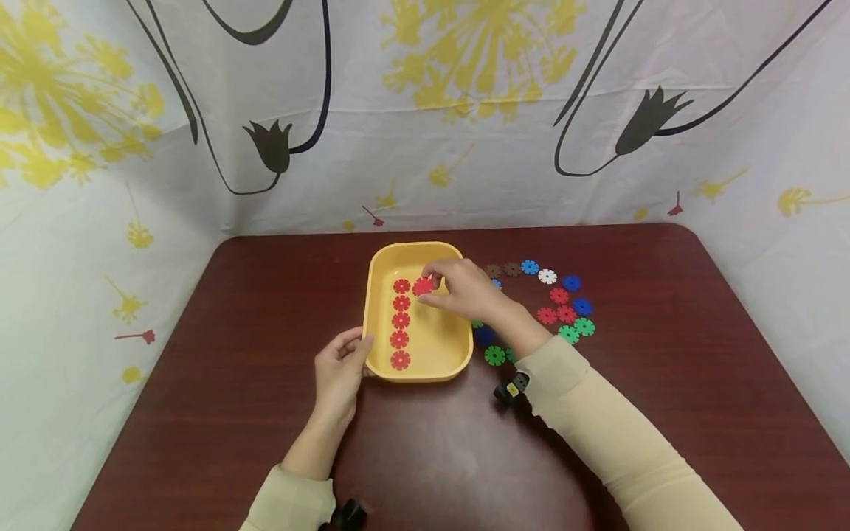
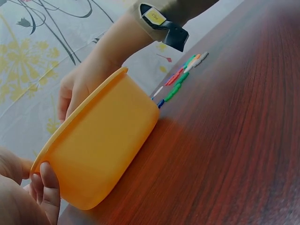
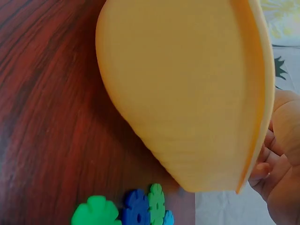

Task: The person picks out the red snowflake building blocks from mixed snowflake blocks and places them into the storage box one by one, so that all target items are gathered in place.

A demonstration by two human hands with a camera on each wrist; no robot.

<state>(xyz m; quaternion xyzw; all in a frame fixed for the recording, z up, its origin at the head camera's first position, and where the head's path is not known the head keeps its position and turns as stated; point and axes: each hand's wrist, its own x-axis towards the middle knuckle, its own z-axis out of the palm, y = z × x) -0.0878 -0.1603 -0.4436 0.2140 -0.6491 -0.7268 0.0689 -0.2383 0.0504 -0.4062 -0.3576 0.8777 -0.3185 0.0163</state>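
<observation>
A yellow plastic tray [image 1: 434,346] stands on the table. Its left front rim is gripped by my left hand [image 1: 340,369], with the thumb over the edge and the fingers against the outer wall [image 2: 108,140]. Inside, several red notched plastic discs [image 1: 401,321] lie in a straight column along the left side. My right hand [image 1: 468,291] reaches in over the right rim and pinches a red notched disc [image 1: 421,286] between thumb and index finger, beside the column's top. The tray's wall hides these fingertips in both wrist views.
On the table right of the tray, several notched discs form a loop; a green disc [image 1: 494,355], a white disc [image 1: 547,276] and a blue disc [image 1: 572,282] are among them. Part of the loop is under my right forearm. A patterned cloth [image 1: 425,162] hangs behind the dark wooden table [image 1: 279,295].
</observation>
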